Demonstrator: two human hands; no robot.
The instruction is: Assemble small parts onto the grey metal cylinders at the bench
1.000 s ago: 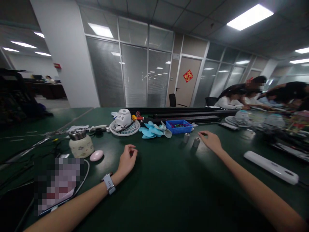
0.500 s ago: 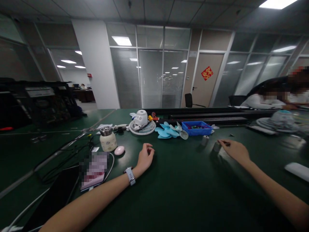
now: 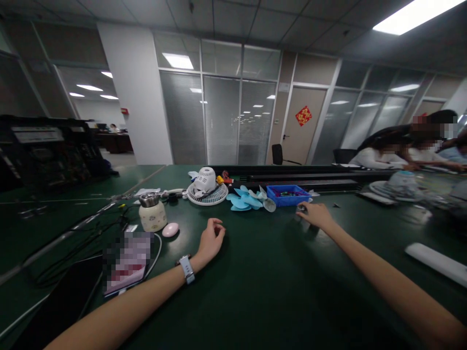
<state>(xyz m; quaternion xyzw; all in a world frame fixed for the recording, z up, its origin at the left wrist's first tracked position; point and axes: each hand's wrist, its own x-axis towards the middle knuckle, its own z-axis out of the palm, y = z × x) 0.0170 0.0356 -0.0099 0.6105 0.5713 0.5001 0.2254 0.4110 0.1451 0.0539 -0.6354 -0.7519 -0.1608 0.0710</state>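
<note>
My left hand [image 3: 212, 238] rests on the green tabletop [image 3: 251, 287], its fingers loosely curled with a small gap between thumb and fingertips. Nothing is in it, and a watch is on that wrist. Farther right, my right hand [image 3: 316, 215] reaches over two small metal cylinders. Its thumb and fingers close on the top of the left metal cylinder [image 3: 300, 213], which stands on the table and is partly covered by the fingertips. The other metal cylinder [image 3: 314, 226] is just below the palm, mostly hidden and blurred.
Behind lie a white fan housing [image 3: 206, 187], light-blue fan blades [image 3: 244, 198] and a blue tray [image 3: 288, 195] of small parts. To the left are a cream bottle [image 3: 152, 216], a pink oval object [image 3: 170, 230], a phone and cables. Several people sit at the far right.
My right hand has moved left from the right metal cylinder to the left one. My left hand holds its place on the table. The head view has turned slightly right.
</note>
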